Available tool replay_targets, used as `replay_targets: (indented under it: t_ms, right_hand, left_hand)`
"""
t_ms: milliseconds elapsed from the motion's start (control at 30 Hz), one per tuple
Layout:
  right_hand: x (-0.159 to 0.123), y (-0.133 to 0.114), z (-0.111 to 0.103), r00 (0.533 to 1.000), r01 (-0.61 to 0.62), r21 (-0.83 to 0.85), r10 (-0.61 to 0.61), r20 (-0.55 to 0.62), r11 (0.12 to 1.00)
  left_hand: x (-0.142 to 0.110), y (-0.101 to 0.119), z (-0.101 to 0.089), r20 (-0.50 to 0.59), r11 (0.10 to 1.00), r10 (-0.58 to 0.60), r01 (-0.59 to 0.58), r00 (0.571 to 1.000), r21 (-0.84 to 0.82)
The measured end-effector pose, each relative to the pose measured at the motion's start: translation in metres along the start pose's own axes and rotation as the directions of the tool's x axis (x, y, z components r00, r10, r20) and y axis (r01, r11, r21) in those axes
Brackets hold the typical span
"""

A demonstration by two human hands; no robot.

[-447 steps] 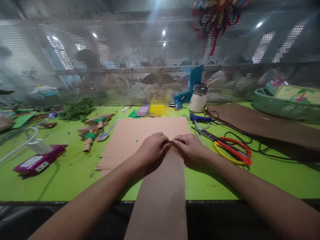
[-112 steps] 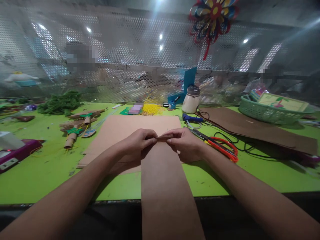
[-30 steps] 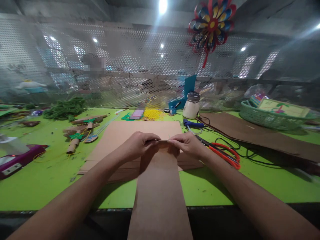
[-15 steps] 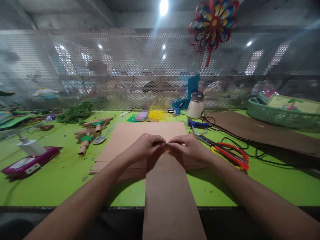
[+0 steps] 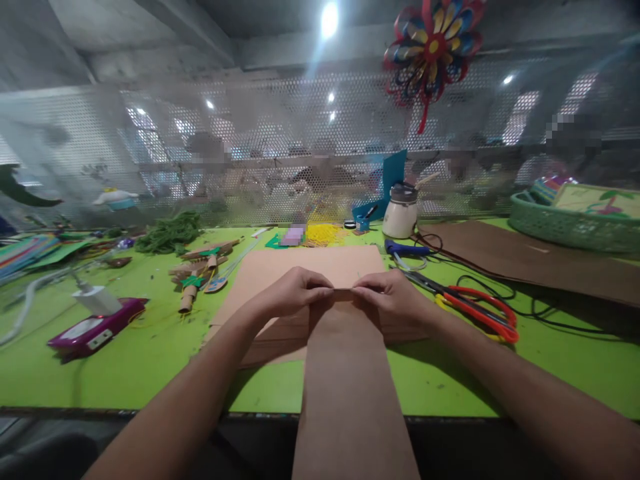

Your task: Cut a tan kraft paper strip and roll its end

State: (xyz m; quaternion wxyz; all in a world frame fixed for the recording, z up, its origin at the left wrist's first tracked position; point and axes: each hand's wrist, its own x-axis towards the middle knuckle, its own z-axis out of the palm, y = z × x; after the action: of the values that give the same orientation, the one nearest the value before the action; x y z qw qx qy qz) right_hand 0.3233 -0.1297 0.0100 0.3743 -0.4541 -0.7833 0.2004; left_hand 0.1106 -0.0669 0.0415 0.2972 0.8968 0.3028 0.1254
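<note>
A long strip of brown paper (image 5: 350,387) hangs from my hands down past the table's front edge. My left hand (image 5: 303,293) pinches the left part of its far end between thumb and fingers. On the right part of that same end, my right hand (image 5: 383,293) has a like pinch. Between the fingertips a narrow folded or rolled edge shows. Beneath and behind lies a stack of light brown paper sheets (image 5: 320,261), partly covered by my hands and the strip.
Red-handled scissors (image 5: 483,310) and a blue-handled tool (image 5: 413,249) lie to the right, near black cables. Behind them stand a white jar (image 5: 401,213) and a green basket (image 5: 575,223). Leftward are a purple power strip (image 5: 95,328), small cardboard figures (image 5: 193,283) and green yarn (image 5: 170,233).
My hands have moved apart along the strip's far edge, so more of that edge shows between the fingertips. The whole view has shifted slightly, with the surroundings appearing further right.
</note>
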Motion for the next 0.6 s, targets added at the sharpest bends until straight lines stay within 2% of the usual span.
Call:
replay_targets:
  t_ms: [267,600]
  right_hand:
    - [-0.003,0.005,0.005,0.997,-0.072,-0.017,0.072,0.01,0.997]
    - [-0.004,0.002,0.004,0.997,-0.054,-0.009,0.055,0.049,0.998]
  left_hand:
    - [0.004,-0.004,0.005,-0.027,0.998,-0.009,0.011,1.0,0.059]
    - [0.007,-0.011,0.008,0.002,0.997,-0.011,0.011,1.0,0.076]
